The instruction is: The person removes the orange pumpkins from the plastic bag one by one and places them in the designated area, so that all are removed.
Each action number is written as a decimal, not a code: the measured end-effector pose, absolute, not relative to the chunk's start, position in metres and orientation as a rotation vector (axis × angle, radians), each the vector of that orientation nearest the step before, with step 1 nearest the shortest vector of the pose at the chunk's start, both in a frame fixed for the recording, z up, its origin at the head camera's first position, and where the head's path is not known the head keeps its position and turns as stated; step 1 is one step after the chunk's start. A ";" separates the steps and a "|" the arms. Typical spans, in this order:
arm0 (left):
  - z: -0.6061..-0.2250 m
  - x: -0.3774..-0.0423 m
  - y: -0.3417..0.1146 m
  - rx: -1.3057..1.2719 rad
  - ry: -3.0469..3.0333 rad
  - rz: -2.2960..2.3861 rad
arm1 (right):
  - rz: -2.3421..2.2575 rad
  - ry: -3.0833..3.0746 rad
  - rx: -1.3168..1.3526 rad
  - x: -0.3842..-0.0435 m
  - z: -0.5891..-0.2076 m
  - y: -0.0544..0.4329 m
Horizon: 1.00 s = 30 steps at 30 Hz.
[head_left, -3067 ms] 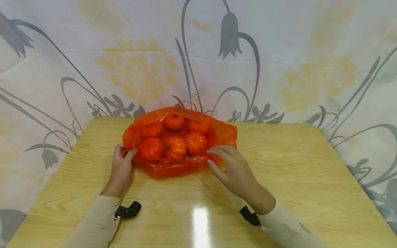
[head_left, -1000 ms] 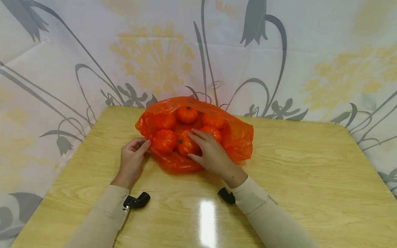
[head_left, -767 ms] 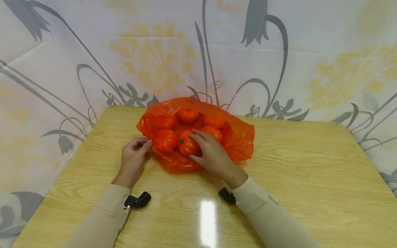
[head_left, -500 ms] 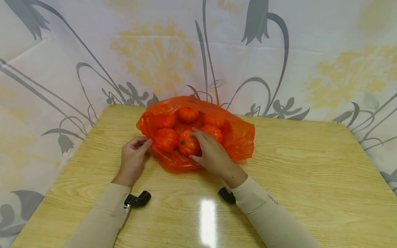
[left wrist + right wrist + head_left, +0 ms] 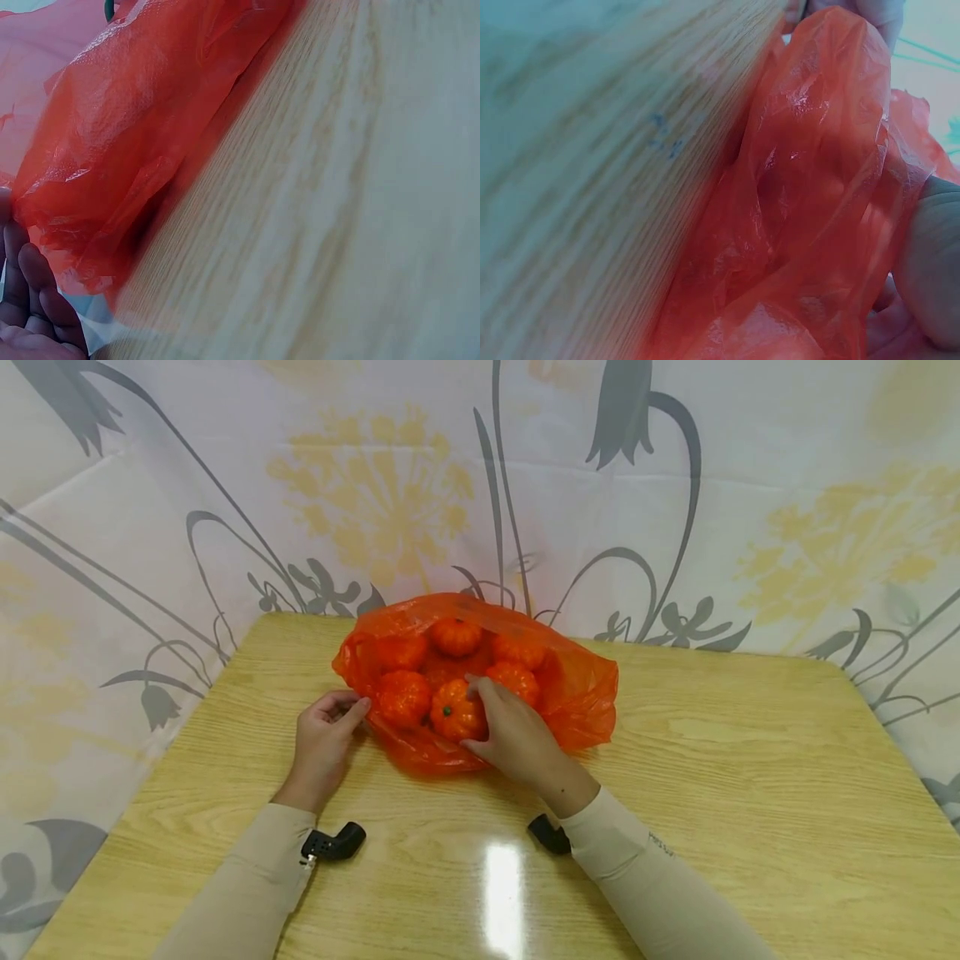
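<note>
Tabletop (image 5: pixel 735 760), bag (image 5: pixel 581 697) crosswise, pumpkin (image 5: pixel 462 710), stem (image 5: pixel 447 711) toward camera

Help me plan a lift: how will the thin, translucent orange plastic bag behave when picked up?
The thin orange plastic bag will probably flop and sag, since its walls are crumpled and translucent. It may be slippery, judging by its glossy highlights. The round, ribbed orange pumpkins inside could roll together as it lifts.

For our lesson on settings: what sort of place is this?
Probably an indoor recording corner, judging by the pale wood-grain table, the creased white backdrop printed with grey and yellow flowers, and a black, angled wrist-worn device.
</note>
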<state>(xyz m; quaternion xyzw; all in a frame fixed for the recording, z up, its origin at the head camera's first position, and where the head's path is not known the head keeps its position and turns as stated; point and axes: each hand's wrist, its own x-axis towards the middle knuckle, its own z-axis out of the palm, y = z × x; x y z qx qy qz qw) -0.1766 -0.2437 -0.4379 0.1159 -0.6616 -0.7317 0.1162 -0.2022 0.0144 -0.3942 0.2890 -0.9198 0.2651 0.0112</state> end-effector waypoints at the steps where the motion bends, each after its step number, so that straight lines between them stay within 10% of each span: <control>1: -0.438 -0.177 -0.243 0.340 -1.937 -2.140 | 0.825 -2.869 0.900 -0.202 -0.394 0.015; 30: -0.438 -0.175 -0.243 0.335 -2.007 -2.089 | 0.880 -2.764 0.846 -0.176 -0.376 0.023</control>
